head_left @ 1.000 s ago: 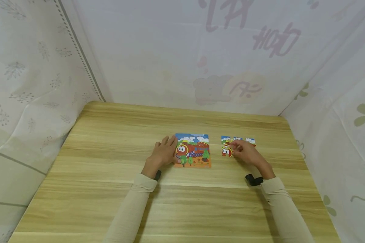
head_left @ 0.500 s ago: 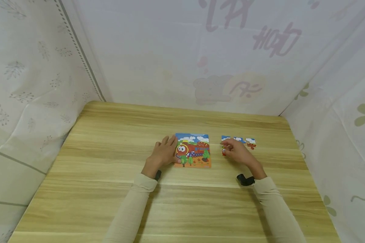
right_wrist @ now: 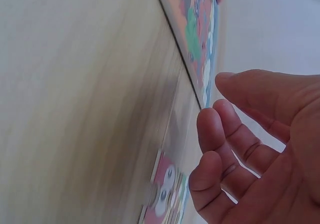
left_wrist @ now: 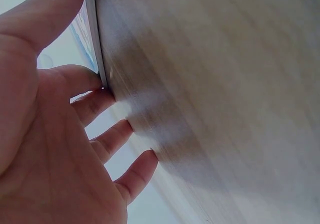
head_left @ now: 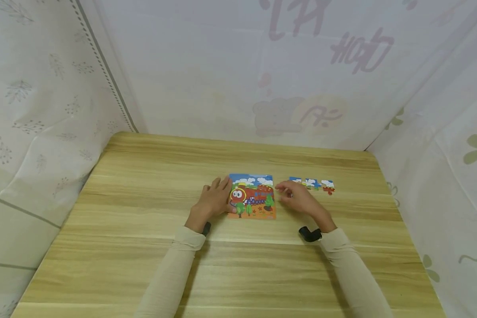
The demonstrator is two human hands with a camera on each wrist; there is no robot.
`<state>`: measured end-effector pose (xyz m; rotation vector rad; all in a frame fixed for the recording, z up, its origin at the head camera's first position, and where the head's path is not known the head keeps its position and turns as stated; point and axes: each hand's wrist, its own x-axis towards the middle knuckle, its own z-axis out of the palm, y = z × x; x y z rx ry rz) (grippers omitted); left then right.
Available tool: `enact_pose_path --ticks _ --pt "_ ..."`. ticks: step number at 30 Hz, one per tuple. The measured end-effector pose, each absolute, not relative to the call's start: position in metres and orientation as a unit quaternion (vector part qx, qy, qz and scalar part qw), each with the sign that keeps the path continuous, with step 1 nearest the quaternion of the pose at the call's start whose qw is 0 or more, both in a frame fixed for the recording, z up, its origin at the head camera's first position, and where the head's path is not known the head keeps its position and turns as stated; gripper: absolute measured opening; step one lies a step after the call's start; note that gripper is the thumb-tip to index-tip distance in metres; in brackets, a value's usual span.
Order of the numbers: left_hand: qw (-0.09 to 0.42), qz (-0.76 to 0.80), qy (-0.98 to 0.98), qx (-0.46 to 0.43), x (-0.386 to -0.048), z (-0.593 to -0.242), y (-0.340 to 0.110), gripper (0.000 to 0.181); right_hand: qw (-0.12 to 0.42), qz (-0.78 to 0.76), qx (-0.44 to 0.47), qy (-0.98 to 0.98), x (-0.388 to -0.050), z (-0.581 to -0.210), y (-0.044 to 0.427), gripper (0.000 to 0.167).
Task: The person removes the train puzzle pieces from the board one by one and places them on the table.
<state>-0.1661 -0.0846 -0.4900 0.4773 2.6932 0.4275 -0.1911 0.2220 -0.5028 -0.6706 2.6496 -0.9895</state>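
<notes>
A square jigsaw board point(head_left: 258, 194) with a red cartoon train lies on the table. My left hand point(head_left: 214, 198) rests against its left edge; in the left wrist view the thumb and index finger touch the board's side point(left_wrist: 93, 39), and the other fingertips meet the wood. Just off the board's right edge is my right hand point(head_left: 300, 198), holding nothing, its fingers point(right_wrist: 210, 129) loosely bent above the table. Beneath that hand, the right wrist view shows a jigsaw piece with the train's eyes point(right_wrist: 164, 189); the head view mostly hides it.
Right of the board lie a sky piece point(head_left: 296, 179), partly covered by the right hand, another cloud piece point(head_left: 312, 183) and a cloud-and-train piece point(head_left: 327, 185). The wooden table point(head_left: 242, 269) ends at a fabric backdrop point(head_left: 206, 79).
My right hand has moved left from over the jigsaw pieces towards the board's right edge, uncovering the middle cloud piece. My left hand has stayed at the board's left edge.
</notes>
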Motion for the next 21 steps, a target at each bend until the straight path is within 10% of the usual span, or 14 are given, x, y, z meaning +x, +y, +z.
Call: enact_pose_path --ticks 21 --pt "0.185 0.156 0.955 0.17 -0.165 -0.488 -0.085 0.099 0.174 -0.31 -0.233 0.905 -0.195 -0.503 0.169 0.044"
